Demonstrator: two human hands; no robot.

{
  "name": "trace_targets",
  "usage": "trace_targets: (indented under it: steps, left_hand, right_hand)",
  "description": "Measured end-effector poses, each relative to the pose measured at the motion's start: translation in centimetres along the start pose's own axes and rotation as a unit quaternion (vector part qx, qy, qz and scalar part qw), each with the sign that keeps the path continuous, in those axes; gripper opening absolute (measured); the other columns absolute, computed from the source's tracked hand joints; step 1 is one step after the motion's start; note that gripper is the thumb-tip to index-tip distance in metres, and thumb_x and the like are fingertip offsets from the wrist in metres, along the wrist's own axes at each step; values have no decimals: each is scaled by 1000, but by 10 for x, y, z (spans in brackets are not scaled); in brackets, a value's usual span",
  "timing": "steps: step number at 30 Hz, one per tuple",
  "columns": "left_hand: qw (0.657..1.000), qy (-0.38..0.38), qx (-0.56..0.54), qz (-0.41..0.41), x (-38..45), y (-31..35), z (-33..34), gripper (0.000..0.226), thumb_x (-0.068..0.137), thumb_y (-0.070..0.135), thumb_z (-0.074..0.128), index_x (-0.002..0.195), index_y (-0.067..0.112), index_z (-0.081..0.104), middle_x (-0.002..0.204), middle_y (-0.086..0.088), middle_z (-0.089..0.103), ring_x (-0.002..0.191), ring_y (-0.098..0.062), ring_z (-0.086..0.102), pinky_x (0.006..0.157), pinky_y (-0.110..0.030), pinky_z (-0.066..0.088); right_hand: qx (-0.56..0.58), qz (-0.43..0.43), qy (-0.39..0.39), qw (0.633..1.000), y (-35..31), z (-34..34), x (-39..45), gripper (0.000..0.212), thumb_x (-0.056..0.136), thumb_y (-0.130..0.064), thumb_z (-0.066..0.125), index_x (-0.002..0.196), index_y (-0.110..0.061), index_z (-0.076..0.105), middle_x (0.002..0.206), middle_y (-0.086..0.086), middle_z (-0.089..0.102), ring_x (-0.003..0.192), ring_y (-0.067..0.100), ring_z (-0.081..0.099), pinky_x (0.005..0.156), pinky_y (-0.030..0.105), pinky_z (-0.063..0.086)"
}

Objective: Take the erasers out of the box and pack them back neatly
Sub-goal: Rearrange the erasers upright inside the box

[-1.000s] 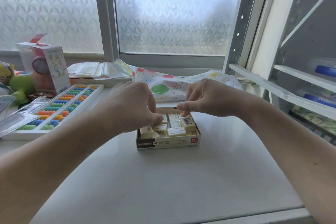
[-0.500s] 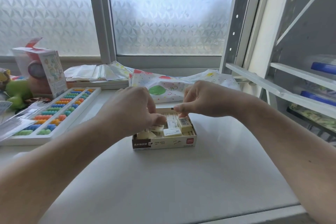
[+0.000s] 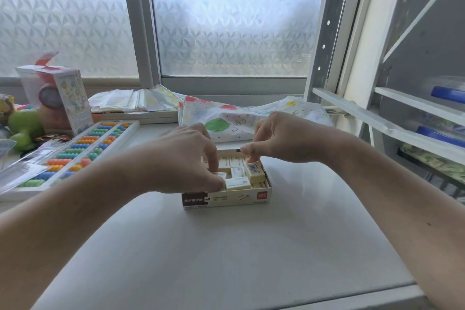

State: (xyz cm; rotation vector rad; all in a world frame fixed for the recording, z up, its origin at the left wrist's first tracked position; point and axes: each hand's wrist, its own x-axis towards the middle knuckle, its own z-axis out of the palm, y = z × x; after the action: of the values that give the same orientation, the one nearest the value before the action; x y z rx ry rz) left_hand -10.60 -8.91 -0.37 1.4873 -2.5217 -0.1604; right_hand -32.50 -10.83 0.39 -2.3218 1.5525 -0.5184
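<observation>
A shallow open cardboard eraser box (image 3: 239, 200) stands on the white table, with several cream erasers (image 3: 237, 182) in it, some lying unevenly. My left hand (image 3: 183, 158) reaches over the box's left part, and its thumb and index finger pinch a small eraser (image 3: 222, 175) there. My right hand (image 3: 284, 136) hovers over the far right corner with curled fingers. Its fingertips hold the far end of a tilted eraser with a barcode label (image 3: 255, 171). The left part of the box is hidden under my left hand.
A white abacus with coloured beads (image 3: 83, 148) lies at the left, with a printed carton (image 3: 65, 98) and a green toy (image 3: 22, 126) behind it. A balloon-print bag (image 3: 226, 121) lies just behind the box. Metal shelves (image 3: 402, 121) stand at the right.
My left hand has slid down toward the box's near left corner. My right hand stays on the barcode eraser, which sits in about the same place.
</observation>
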Motion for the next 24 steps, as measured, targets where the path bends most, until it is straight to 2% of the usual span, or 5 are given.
trace_targets:
  steps: [3,7,11,19,24]
  left_hand:
    - [998,54,5,31,-1,-1,-2,25,73,58,70,77,33,71,110,19,51,109,-3,46,90,-26,31]
    - [990,110,-43,80,-3,-5,-10,29,73,63,64,78,35,70,95,19,59,90,2,57,82,-27,47]
    - [986,111,-40,121,-5,-4,-11,24,76,59,63,84,37,68,84,20,65,73,2,65,69,-27,56]
    - [976,109,-124,145,-8,4,-6,12,83,32,72,94,33,69,87,19,71,85,12,67,66,3,42]
    - [975,100,-147,132,-6,3,-1,14,82,29,78,93,29,70,85,25,71,83,18,65,62,5,41]
  right_hand:
    - [2,-7,1,1000,1,0,-1,26,90,-48,70,75,-30,83,102,27,69,96,41,64,84,54,54]
    - [32,-47,47,997,-4,0,-3,32,94,-46,68,79,-23,84,90,18,69,90,34,66,77,53,53]
    - [84,-92,22,992,-12,1,-6,53,83,-67,65,88,-17,83,101,33,65,97,47,63,81,56,57]
    - [107,-87,15,990,-15,2,-8,33,85,-54,75,77,-23,84,87,10,75,89,25,70,90,53,54]
    - [94,-69,-12,993,-16,6,-7,33,89,-53,70,78,-26,84,90,4,77,94,18,70,92,45,53]
